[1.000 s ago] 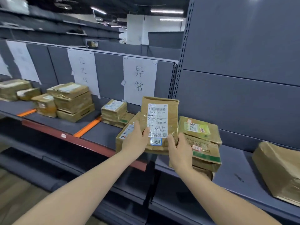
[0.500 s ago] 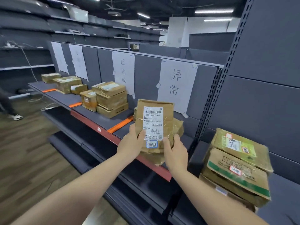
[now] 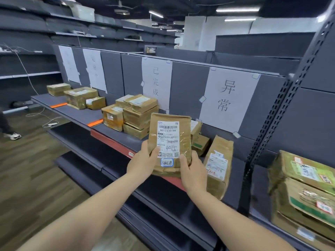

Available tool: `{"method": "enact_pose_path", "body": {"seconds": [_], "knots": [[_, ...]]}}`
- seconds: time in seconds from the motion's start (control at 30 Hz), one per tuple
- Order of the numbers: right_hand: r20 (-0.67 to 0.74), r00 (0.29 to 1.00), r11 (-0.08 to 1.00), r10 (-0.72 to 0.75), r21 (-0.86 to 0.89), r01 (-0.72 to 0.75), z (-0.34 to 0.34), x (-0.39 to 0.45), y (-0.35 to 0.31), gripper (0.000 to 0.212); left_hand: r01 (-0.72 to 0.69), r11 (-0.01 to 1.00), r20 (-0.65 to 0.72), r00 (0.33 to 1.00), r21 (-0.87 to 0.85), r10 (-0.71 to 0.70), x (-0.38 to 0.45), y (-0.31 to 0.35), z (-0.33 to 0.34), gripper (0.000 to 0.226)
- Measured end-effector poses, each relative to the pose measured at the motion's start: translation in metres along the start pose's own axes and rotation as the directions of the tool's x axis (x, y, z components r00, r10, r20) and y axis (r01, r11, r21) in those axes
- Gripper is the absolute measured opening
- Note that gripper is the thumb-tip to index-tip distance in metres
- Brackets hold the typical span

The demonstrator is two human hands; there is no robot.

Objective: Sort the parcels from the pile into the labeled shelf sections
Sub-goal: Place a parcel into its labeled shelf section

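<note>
Both forearms reach forward from the bottom edge; the left hand (image 3: pixel 145 163) and the right hand (image 3: pixel 193 171) each grip a lower corner of one brown paper parcel (image 3: pixel 170 142), thumbs on its front face, fingers curled behind it. The parcel stands upright in the air, in front of the red front edge of the shelf (image 3: pixel 116 140); its long axis is vertical, its flat face turned to the camera. The white shipping label (image 3: pixel 168 138) reads the right way up, with barcodes at the top and handwritten digits lower down; a small blue-framed sticker (image 3: pixel 167 162) sits just under it, between the two thumbs.

Just beside the right hand, a taped brown parcel (image 3: pixel 218 163) leans on the shelf, tilted, its label facing left; behind the held parcel lie two or three small boxes (image 3: pixel 199 142), partly hidden. At the right edge, past the perforated upright post (image 3: pixel 268 131), is a stack of green-printed boxes (image 3: pixel 306 192).

The shelf is dark grey; orange strips (image 3: pixel 95 122) divide it into sections. On the back panel hang white paper signs; the nearest sign (image 3: pixel 227 98) is above the leaning parcel, the next sign (image 3: pixel 156 84) is above a stack of brown boxes (image 3: pixel 137 115). Further left are more boxes (image 3: pixel 79 96) under two more signs.

The floor (image 3: pixel 32 169) is wood-patterned, with a white cable lying on it; at the far left edge a shoe (image 3: pixel 12 136) of another person is visible. Far behind are more grey shelves and ceiling tube lights (image 3: pixel 237 9).
</note>
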State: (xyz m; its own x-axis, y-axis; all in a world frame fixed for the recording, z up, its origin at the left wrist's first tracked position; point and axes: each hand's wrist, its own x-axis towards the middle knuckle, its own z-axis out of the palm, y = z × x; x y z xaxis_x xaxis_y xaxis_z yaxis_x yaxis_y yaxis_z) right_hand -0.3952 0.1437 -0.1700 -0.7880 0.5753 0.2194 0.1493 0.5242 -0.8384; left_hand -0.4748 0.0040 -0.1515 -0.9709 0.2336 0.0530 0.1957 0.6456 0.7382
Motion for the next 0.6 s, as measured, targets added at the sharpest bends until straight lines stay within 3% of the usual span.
{"method": "enact_pose_path", "body": {"seconds": [0.3, 0.6], "knots": [[0.007, 1.000, 0.998, 0.029, -0.049, -0.028, 0.103, -0.004, -0.041, 0.015, -0.011, 0.999, 0.069, 0.998, 0.049, 0.008, 0.045, -0.077, -0.065, 0.042], [0.094, 0.995, 0.999, 0.009, -0.051, -0.004, 0.183, 0.014, -0.060, 0.019, 0.080, 0.995, 0.064, 0.994, 0.063, -0.084, 0.089, -0.142, -0.098, 0.043]]}}
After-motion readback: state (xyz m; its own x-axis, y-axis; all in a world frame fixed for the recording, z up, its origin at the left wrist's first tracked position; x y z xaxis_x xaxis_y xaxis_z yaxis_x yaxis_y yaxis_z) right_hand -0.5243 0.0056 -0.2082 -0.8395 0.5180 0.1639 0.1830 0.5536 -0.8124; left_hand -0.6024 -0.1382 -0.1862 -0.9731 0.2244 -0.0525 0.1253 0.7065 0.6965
